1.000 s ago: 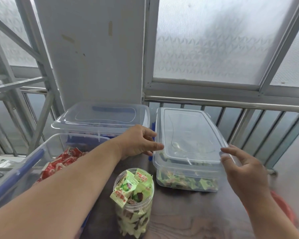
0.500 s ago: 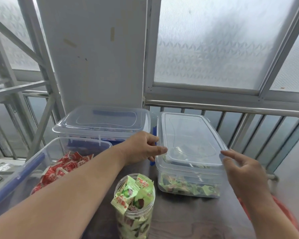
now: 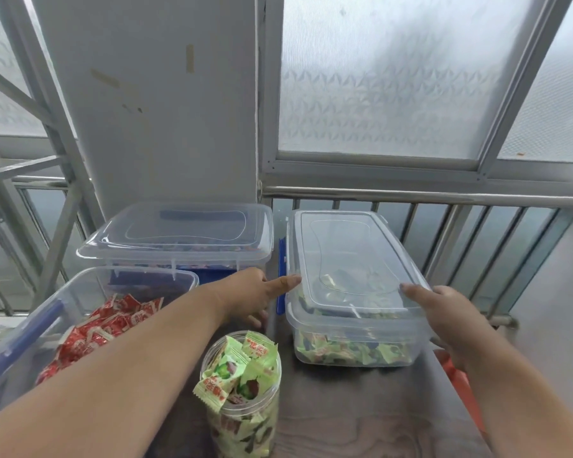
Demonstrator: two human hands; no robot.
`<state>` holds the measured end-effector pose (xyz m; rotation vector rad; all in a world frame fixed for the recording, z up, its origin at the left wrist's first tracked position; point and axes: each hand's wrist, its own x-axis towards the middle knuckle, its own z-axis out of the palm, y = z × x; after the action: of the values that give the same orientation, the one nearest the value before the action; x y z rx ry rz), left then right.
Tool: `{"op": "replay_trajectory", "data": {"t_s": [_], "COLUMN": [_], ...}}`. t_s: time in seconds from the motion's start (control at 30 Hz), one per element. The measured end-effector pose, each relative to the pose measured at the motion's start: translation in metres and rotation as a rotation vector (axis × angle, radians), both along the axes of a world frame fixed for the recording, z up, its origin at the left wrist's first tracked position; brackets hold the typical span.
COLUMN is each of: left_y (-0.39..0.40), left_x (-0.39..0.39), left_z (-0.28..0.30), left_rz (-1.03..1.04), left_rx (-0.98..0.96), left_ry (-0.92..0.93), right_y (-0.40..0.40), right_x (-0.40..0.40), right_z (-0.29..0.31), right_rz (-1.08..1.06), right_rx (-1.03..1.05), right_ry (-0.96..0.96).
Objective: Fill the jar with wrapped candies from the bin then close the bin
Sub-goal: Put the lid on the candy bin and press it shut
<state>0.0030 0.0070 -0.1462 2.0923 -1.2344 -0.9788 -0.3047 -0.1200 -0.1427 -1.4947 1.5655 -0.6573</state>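
A clear plastic bin (image 3: 354, 328) holding green-wrapped candies stands at the right of the dark table, and its clear lid (image 3: 351, 256) lies on top of it. My left hand (image 3: 255, 295) touches the lid's near left edge with a fingertip. My right hand (image 3: 444, 315) rests against the lid's near right corner, fingers spread. Neither hand holds anything. A clear round jar (image 3: 245, 401) stands in front, heaped with green-wrapped candies (image 3: 239, 368) above its rim, without a lid. A blue latch (image 3: 281, 279) hangs on the bin's left side.
An open clear bin (image 3: 80, 292) with red-wrapped candies (image 3: 103, 328) sits at the left. Behind it stands another clear bin (image 3: 186, 239) with its lid on. A metal railing (image 3: 444, 198) and frosted windows run along the back. Something orange-red (image 3: 460, 388) lies at the table's right edge.
The lid has settled lower and flatter on the green-candy bin. My left hand has shifted from gripping the lid edge to touching it with a fingertip; my right hand moved in onto the corner.
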Motion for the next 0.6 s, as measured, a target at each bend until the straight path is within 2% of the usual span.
{"op": "replay_trajectory", "data": {"t_s": [0.1, 0.23, 0.3, 0.43, 0.6], "left_y": [-0.003, -0.005, -0.007, -0.008, -0.005], "left_x": [0.003, 0.009, 0.011, 0.009, 0.007], "left_z": [-0.007, -0.011, -0.014, -0.013, -0.012], "left_rz": [-0.080, -0.036, -0.041, -0.070, -0.102], "left_rx": [-0.100, -0.172, -0.189, -0.242, -0.244], "left_ry": [0.228, 0.273, 0.292, 0.378, 0.348], "right_y": [0.002, 0.019, 0.018, 0.014, -0.008], "right_x": [0.001, 0.005, 0.007, 0.006, -0.003], "right_z": [-0.008, -0.008, -0.009, -0.007, 0.006], "right_rz": [-0.039, -0.127, -0.140, -0.087, 0.038], "right_rx": [-0.054, -0.297, -0.340, -0.254, -0.103], "right_ry": [-0.073, -0.035, -0.075, -0.096, -0.084]}}
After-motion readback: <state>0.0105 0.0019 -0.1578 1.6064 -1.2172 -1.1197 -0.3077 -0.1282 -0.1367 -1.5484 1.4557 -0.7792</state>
